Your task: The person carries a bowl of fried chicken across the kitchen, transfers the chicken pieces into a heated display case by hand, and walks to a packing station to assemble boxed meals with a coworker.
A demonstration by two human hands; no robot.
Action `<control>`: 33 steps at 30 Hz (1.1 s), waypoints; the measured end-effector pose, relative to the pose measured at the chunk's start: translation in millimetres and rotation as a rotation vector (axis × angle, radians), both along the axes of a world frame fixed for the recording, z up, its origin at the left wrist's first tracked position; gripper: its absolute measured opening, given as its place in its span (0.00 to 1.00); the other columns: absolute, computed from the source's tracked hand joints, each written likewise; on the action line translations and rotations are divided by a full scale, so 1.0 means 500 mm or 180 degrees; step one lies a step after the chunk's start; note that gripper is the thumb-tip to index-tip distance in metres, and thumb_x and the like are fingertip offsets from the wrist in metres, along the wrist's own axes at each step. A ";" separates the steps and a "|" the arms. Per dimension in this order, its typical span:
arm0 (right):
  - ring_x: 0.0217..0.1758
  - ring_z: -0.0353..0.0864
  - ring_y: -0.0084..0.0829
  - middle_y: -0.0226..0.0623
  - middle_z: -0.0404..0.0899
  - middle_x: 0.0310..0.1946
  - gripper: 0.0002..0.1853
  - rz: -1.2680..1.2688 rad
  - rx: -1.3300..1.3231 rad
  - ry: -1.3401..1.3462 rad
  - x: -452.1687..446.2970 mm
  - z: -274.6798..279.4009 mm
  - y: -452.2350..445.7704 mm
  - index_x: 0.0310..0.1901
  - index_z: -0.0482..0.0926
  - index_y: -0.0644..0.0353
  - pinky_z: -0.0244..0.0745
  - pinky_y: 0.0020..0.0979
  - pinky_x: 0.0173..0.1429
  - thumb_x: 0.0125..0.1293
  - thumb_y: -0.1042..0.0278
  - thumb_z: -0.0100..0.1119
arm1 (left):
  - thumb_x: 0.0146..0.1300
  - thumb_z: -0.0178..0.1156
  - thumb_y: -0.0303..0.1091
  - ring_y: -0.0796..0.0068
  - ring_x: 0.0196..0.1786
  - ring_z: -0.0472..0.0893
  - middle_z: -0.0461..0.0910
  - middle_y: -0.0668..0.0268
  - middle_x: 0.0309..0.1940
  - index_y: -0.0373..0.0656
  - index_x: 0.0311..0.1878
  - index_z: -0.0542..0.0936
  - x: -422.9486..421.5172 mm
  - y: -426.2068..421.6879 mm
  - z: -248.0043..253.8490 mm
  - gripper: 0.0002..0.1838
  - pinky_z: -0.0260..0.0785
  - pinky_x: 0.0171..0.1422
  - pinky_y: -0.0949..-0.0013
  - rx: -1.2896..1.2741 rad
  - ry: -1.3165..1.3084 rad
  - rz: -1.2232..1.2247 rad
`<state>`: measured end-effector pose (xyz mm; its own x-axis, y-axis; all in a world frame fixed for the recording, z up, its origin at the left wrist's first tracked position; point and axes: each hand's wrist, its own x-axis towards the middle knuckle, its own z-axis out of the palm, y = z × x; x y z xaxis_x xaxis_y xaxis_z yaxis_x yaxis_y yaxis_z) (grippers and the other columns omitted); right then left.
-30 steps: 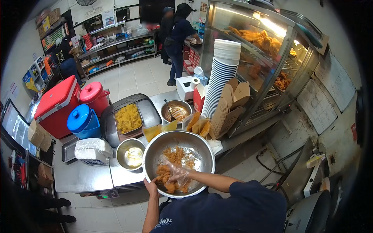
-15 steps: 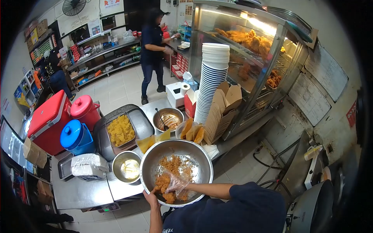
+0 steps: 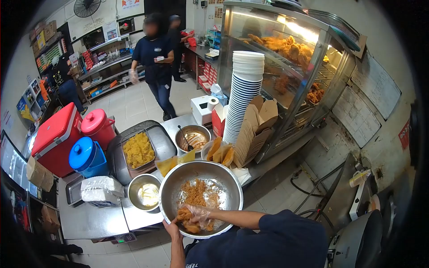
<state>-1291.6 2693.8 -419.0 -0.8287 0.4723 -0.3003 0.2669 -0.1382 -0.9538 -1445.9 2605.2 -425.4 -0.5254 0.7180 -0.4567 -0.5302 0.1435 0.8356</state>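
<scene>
A large steel mixing bowl (image 3: 232, 187) is tilted toward me at the counter's front edge. My left hand (image 3: 171, 229) grips its rim at the lower left. Inside the bowl my right hand (image 3: 199, 215), in a clear plastic glove, closes round a piece of crumb-coated fried chicken (image 3: 184, 215). The glove and the other pieces hide part of its grip. Loose orange-brown crumbs (image 3: 196, 192) cover the bowl's middle. Just left of the bowl stands a smaller steel bowl (image 3: 145, 192) with a yellowish residue.
Behind the bowl are a tray of yellow rice (image 3: 137, 149), a sauce bowl (image 3: 193, 137) with a spoon, stacked paper cups (image 3: 243, 98) and folded cartons (image 3: 250, 129). A glass warmer (image 3: 286, 67) holds fried chicken. Coolers stand left. A co-worker (image 3: 154, 62) walks beyond the counter; others work farther back.
My right hand has shifted slightly left and down with the chicken toward the bowl's near rim. A co-worker has come forward and left, and another person shows behind them.
</scene>
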 end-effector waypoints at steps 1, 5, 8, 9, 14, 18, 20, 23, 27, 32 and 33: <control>0.46 0.74 0.34 0.42 0.75 0.40 0.38 -0.0117 0.0403 0.0019 -0.003 -0.013 0.007 0.57 0.59 0.59 0.68 0.33 0.53 0.42 0.69 0.66 | 0.48 0.46 0.14 0.63 0.44 0.73 0.70 0.56 0.43 0.38 0.53 0.60 0.000 0.000 -0.003 0.25 0.69 0.45 0.64 -0.0012 -0.0009 -0.0004; 0.47 0.74 0.33 0.38 0.76 0.42 0.26 -0.0404 0.0776 0.0365 -0.017 -0.077 0.016 0.50 0.66 0.60 0.67 0.37 0.55 0.48 0.68 0.62 | 0.48 0.48 0.14 0.65 0.42 0.73 0.71 0.57 0.41 0.37 0.52 0.61 -0.001 -0.004 -0.002 0.25 0.68 0.45 0.66 -0.0026 -0.0114 0.0067; 0.47 0.74 0.33 0.37 0.76 0.42 0.24 -0.0573 0.0351 0.0488 -0.008 -0.075 0.065 0.49 0.68 0.60 0.67 0.37 0.54 0.49 0.67 0.62 | 0.47 0.50 0.18 0.67 0.43 0.72 0.71 0.59 0.42 0.38 0.52 0.63 -0.006 0.004 0.004 0.24 0.66 0.45 0.66 -0.0207 0.0401 -0.0062; 0.47 0.74 0.33 0.37 0.76 0.43 0.24 -0.0653 0.0120 0.0618 -0.003 -0.085 0.088 0.49 0.68 0.60 0.67 0.37 0.54 0.50 0.67 0.62 | 0.47 0.54 0.22 0.68 0.42 0.73 0.72 0.60 0.42 0.38 0.52 0.65 -0.005 0.003 0.005 0.25 0.66 0.45 0.67 -0.0306 0.0309 -0.0108; 0.51 0.72 0.32 0.39 0.74 0.47 0.23 -0.1243 -0.0745 0.0515 0.027 -0.055 0.151 0.51 0.69 0.63 0.66 0.36 0.56 0.54 0.65 0.59 | 0.50 0.59 0.30 0.68 0.45 0.71 0.72 0.59 0.44 0.35 0.53 0.65 -0.026 0.000 -0.054 0.26 0.64 0.49 0.67 -0.0377 0.0911 -0.0366; 0.55 0.69 0.31 0.39 0.73 0.50 0.21 -0.1315 -0.0185 -0.0121 0.066 0.102 0.187 0.49 0.72 0.65 0.58 0.31 0.62 0.54 0.66 0.57 | 0.48 0.54 0.21 0.69 0.42 0.72 0.73 0.57 0.39 0.35 0.51 0.64 -0.019 0.011 -0.003 0.23 0.65 0.47 0.69 -0.0347 0.0323 -0.0107; 0.52 0.71 0.29 0.37 0.75 0.48 0.16 -0.1076 -0.0256 0.0038 0.085 0.120 0.175 0.41 0.79 0.61 0.65 0.31 0.55 0.55 0.60 0.57 | 0.48 0.53 0.18 0.70 0.41 0.73 0.73 0.57 0.38 0.36 0.50 0.63 -0.013 0.013 0.002 0.22 0.66 0.46 0.69 -0.0369 0.0371 -0.0059; 0.50 0.73 0.29 0.38 0.77 0.43 0.18 -0.0211 -0.0977 -0.0094 0.109 0.097 0.135 0.42 0.78 0.63 0.63 0.27 0.57 0.50 0.64 0.61 | 0.49 0.53 0.19 0.69 0.41 0.73 0.72 0.57 0.39 0.35 0.49 0.63 -0.011 0.015 0.017 0.22 0.67 0.45 0.69 -0.0290 0.0018 -0.0089; 0.50 0.73 0.28 0.36 0.77 0.44 0.18 0.0960 -0.0199 -0.1177 0.067 0.090 0.059 0.42 0.79 0.60 0.64 0.29 0.55 0.51 0.60 0.61 | 0.49 0.54 0.20 0.69 0.39 0.74 0.72 0.57 0.40 0.35 0.49 0.63 -0.010 0.013 -0.010 0.21 0.68 0.42 0.69 -0.0393 0.0276 -0.0050; 0.51 0.71 0.30 0.35 0.75 0.47 0.19 0.1048 0.0616 -0.1974 0.071 0.039 0.074 0.43 0.78 0.57 0.64 0.31 0.54 0.49 0.60 0.61 | 0.46 0.55 0.21 0.72 0.37 0.76 0.76 0.60 0.35 0.36 0.45 0.70 -0.023 0.007 -0.075 0.18 0.70 0.40 0.69 -0.0574 0.0978 -0.0438; 0.51 0.71 0.30 0.35 0.75 0.47 0.19 0.1065 0.0728 -0.2085 0.071 0.040 0.089 0.43 0.78 0.57 0.64 0.31 0.54 0.49 0.60 0.61 | 0.46 0.58 0.24 0.70 0.37 0.76 0.76 0.59 0.36 0.36 0.45 0.70 -0.020 0.008 -0.048 0.19 0.70 0.39 0.67 -0.0676 0.0916 -0.0356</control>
<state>-1255.9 2738.4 -399.2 -0.6250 0.3372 -0.7041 0.7799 0.2310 -0.5817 -1455.7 2609.1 -449.6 -0.5776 0.6834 -0.4466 -0.2491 0.3734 0.8936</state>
